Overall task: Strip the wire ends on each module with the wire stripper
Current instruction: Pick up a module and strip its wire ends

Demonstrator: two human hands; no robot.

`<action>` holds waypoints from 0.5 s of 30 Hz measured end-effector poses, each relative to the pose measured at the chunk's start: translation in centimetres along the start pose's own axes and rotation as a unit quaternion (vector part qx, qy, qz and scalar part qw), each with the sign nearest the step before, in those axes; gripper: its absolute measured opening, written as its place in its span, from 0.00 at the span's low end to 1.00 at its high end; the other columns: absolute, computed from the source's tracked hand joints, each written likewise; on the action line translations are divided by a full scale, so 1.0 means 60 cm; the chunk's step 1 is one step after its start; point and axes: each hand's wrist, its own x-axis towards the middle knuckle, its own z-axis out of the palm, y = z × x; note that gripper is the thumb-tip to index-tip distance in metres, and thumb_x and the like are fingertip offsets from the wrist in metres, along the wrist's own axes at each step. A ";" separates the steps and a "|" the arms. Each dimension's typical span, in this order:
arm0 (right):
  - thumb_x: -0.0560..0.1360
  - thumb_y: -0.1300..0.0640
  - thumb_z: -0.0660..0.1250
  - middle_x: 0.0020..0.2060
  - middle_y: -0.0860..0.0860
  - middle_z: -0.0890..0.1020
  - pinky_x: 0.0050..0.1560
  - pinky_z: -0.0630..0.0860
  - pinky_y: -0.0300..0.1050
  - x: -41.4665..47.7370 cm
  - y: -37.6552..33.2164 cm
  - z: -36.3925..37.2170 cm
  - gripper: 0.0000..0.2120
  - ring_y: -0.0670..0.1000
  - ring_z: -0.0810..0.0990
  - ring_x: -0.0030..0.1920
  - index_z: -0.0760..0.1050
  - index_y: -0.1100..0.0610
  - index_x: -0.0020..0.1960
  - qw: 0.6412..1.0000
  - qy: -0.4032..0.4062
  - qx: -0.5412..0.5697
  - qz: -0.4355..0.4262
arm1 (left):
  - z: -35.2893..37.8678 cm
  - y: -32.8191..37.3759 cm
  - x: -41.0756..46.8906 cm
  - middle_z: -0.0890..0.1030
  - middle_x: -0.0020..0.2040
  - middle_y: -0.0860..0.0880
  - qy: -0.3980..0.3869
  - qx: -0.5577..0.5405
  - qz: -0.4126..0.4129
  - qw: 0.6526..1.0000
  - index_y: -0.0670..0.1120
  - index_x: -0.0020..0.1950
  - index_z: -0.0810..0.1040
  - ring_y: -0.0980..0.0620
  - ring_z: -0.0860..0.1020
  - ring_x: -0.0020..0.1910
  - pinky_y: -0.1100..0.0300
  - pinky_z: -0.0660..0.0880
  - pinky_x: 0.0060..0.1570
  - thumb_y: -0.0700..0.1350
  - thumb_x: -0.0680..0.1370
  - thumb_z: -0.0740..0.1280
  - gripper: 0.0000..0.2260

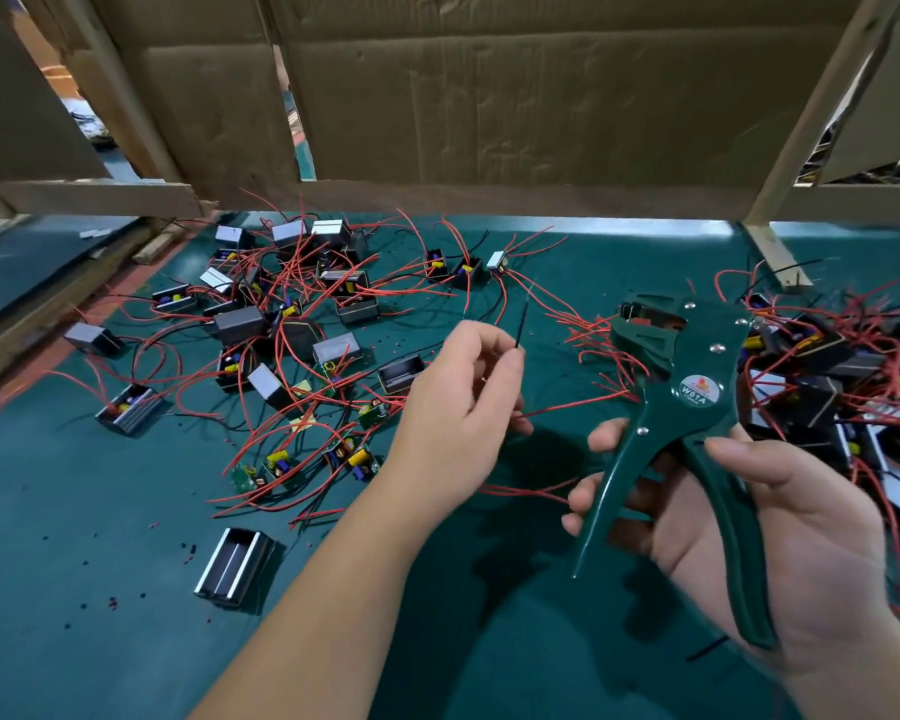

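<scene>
Right hand (780, 517) grips the wire stripper (681, 387), jaws forward to receive wire. Left hand (458, 407) pinches a black wire (521, 324) upright for feeding.

matt green mat (100, 511), creased cardboard (489, 96), rough wood (100, 197)

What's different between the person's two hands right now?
The left hand pinches a thin black wire between fingertips; the right hand wraps around the handles of the green stripper. The left hand reaches farther out over the mat; the right hand sits nearer the camera. Both are bare, and each holds something.
</scene>
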 end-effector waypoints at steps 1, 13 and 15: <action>0.56 0.54 0.77 0.45 0.66 0.79 0.42 0.76 0.67 0.000 0.000 0.001 0.27 0.69 0.79 0.39 0.72 0.58 0.51 1.000 -0.003 -0.003 0.003 | -0.001 0.002 0.001 0.74 0.31 0.54 0.008 -0.037 -0.014 0.999 0.52 0.45 0.72 0.53 0.77 0.28 0.60 0.74 0.34 0.49 0.78 0.61 0.04; 0.57 0.55 0.76 0.44 0.67 0.78 0.42 0.77 0.68 -0.003 0.004 0.004 0.30 0.69 0.79 0.38 0.70 0.65 0.54 0.999 0.012 -0.018 0.031 | -0.029 0.018 0.005 0.71 0.31 0.49 0.057 0.002 0.087 0.995 0.55 0.48 0.84 0.59 0.68 0.29 0.69 0.66 0.34 0.45 0.76 0.70 0.06; 0.60 0.58 0.77 0.44 0.68 0.77 0.42 0.77 0.67 -0.007 0.006 0.010 0.26 0.70 0.78 0.38 0.72 0.64 0.54 0.999 -0.030 0.005 0.043 | -0.030 0.022 0.005 0.65 0.32 0.56 0.075 0.047 0.111 0.990 0.55 0.46 0.83 0.60 0.67 0.30 0.71 0.64 0.36 0.44 0.75 0.71 0.05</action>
